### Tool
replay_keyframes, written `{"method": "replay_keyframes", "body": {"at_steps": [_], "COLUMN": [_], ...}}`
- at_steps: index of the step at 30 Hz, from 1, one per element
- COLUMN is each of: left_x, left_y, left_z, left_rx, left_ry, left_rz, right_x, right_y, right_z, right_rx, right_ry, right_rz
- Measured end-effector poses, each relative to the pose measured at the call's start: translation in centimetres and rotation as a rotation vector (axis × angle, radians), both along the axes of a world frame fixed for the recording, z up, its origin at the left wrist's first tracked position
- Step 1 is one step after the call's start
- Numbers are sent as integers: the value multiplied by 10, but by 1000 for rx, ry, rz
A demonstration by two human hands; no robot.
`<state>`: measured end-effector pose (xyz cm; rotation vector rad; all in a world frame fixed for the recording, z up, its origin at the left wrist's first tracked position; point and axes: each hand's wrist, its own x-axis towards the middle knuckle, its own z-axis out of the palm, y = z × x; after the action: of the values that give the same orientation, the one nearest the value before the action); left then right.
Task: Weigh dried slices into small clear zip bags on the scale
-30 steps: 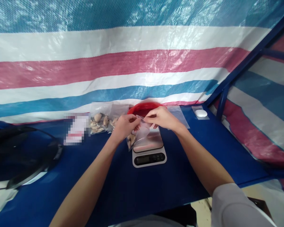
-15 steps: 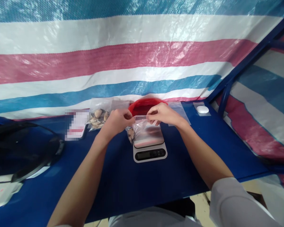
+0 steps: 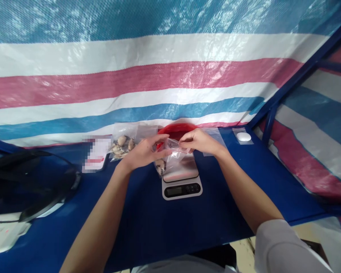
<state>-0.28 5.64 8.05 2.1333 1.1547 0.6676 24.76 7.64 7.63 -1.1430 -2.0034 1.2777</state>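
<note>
My right hand [image 3: 199,141] pinches the rim of a clear plastic bag [image 3: 174,155] between thumb and fingertips. The bag hangs over the weighing plate of a white kitchen scale [image 3: 182,191]. At the bag's left side is my left hand [image 3: 144,152], thumb and forefinger spread apart, their tips close to the bag's mouth. Below its fingers, at the scale's left edge, lies a clear bag with brownish lumpy pieces [image 3: 160,167]. Behind my hands stands a red basin [image 3: 182,127], partly hidden by them.
Left of my hands lie a larger clear bag of brownish pieces [image 3: 122,146] and a phone [image 3: 98,155]. Farther left are a black strap-like object [image 3: 74,182] and a white device [image 3: 5,237]. Flat clear bags [image 3: 216,138] and a white oval object [image 3: 243,137] lie to the right.
The left thumb and forefinger have moved apart from a pinch at the bag's rim. The right hand still pinches the bag. The whole view has shifted slightly.
</note>
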Motion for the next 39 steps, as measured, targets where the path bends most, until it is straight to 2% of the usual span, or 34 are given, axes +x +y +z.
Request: {"method": "replay_keyframes", "body": {"at_steps": [6,13,18,24,27,30,33,39], "left_x": [6,14,17,14,13,12,12,6], "left_y": [-2,3,2,4,6,8,9,6], "left_z": [-6,-20,-19,-23,-27,-29,-29,-19], "left_rx": [33,107,117,128,134,122,111,41], "left_ry": [134,111,111,134,149,157,136,127], "left_rz": [6,-20,-49,-44,-32,-41,-28,21], "right_x": [0,-3,-21,-33,-34,-34,-31,-13], "right_y": [-4,-15,-22,-14,-8,-3,0,6], "right_z": [3,20,31,24,16,8,4,10], "right_rx": [-7,273,364,275,222,232,218,109], "right_ry": [4,-94,-184,-353,-355,-336,-253,62], "right_rz": [-12,-139,-96,27,72,69,70,95]}}
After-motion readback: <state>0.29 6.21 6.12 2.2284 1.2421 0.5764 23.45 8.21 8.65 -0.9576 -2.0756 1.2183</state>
